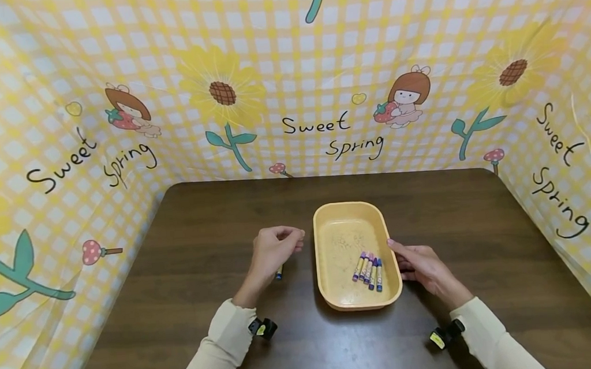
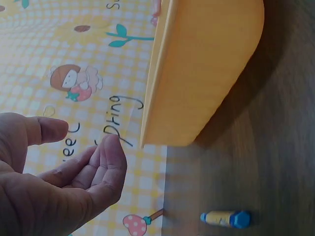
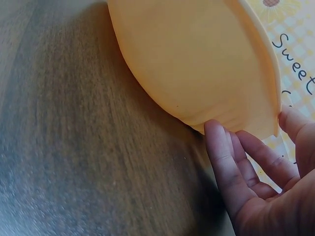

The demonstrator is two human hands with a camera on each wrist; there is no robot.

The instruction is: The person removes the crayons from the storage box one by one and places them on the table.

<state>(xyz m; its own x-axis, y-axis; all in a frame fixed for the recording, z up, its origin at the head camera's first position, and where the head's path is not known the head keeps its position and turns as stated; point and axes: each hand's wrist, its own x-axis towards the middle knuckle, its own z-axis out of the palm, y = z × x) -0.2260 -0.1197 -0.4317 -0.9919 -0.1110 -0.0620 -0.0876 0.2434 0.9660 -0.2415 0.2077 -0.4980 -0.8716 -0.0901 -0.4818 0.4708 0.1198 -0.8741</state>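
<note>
A shallow yellow tray (image 1: 331, 245) sits mid-table with several purple and blue crayons (image 1: 367, 268) lying together in its near right part. My left hand (image 1: 292, 240) hovers just left of the tray with its fingers loosely curled, and the left wrist view shows that hand (image 2: 83, 137) holding nothing. A blue-capped crayon (image 1: 279, 274) lies on the table under that hand, also visible as the crayon (image 2: 226, 219) apart from the fingers. My right hand (image 1: 400, 257) rests against the tray's right side. Its straight fingers (image 3: 219, 147) touch the tray's outer wall (image 3: 197, 64).
The dark wooden table (image 1: 200, 227) is boxed in on three sides by a yellow checked cloth (image 1: 286, 63) printed with sunflowers and "Sweet Spring". Small black wrist cameras (image 1: 263, 328) sit on both cream sleeves.
</note>
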